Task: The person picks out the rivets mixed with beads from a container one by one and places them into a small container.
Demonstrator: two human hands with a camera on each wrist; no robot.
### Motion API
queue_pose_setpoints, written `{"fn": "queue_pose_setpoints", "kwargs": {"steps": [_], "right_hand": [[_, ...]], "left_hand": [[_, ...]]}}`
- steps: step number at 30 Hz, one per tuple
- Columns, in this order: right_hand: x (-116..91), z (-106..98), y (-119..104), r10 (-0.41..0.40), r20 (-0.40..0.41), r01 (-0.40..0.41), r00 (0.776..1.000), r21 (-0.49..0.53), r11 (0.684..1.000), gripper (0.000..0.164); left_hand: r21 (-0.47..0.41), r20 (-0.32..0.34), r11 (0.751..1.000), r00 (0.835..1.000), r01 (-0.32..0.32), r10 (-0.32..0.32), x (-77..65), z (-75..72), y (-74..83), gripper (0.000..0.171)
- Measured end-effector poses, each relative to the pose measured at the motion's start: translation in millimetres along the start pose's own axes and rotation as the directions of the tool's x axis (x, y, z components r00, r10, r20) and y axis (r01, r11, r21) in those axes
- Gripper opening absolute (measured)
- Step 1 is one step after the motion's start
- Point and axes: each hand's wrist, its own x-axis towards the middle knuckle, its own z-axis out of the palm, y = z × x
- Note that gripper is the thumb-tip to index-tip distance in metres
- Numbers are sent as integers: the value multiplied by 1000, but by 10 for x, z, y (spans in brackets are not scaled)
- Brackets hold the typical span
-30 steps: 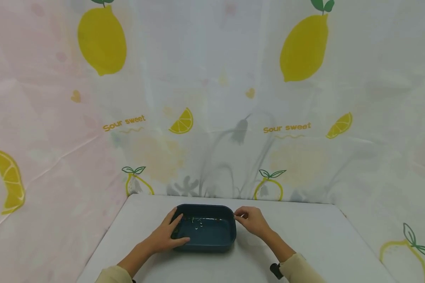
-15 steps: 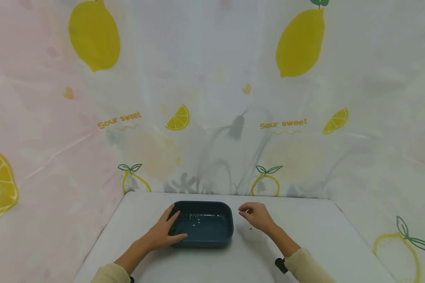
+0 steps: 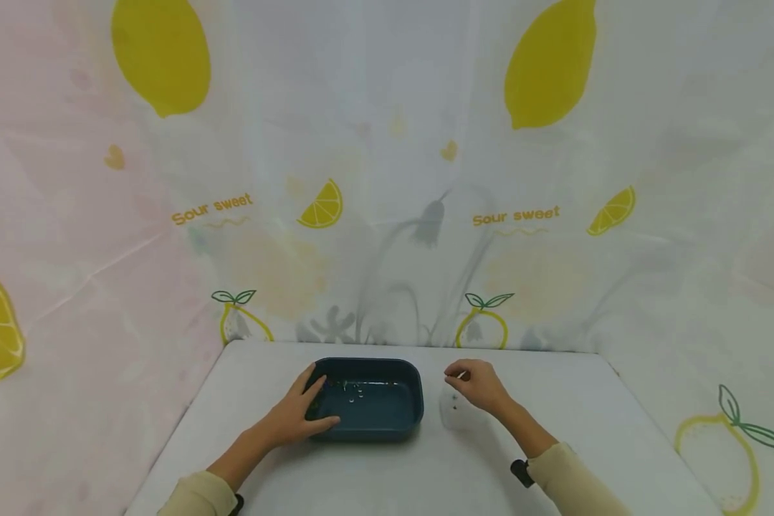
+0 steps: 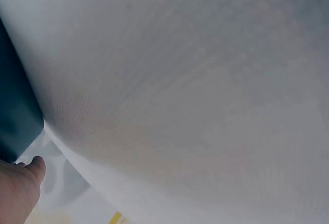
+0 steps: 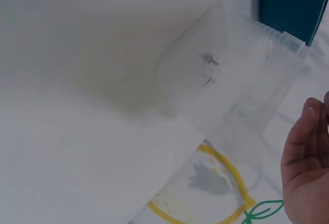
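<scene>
A dark blue rectangular tray (image 3: 380, 418) stands on the white table, with several tiny coloured bits (image 3: 352, 391) towards its left end, too small to identify. My left hand (image 3: 288, 421) rests on the tray's left end, fingers spread and fairly straight over the rim. To the tray's right stands a clear plastic box (image 5: 267, 88), with small pin-like pieces (image 5: 211, 59) in it. Above this box is my right hand (image 3: 480, 387), thumb and index finger pinched together. A small piece seems to sit between those fingertips; only a dark and yellowish edge shows in the right wrist view.
The white table (image 3: 361, 487) extends around the tray and box. A lemon-printed cloth (image 3: 387, 179) hangs behind and at both sides, meeting the table's back edge. The box is nearly invisible against the table in the head view.
My right hand has moved right, from the tray's right rim to above the clear box, its fingers still pinched. The left hand stays on the tray. The head view has tilted slightly down.
</scene>
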Motion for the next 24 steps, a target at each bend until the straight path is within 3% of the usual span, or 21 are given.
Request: {"fn": "queue_pose_setpoints", "kwargs": {"steps": [24], "right_hand": [[-126,-252,251,160,-5,-159,987,90,983,12]], "left_hand": [[7,-3,1000,1000,-5,5,3,-5,13,98]]}}
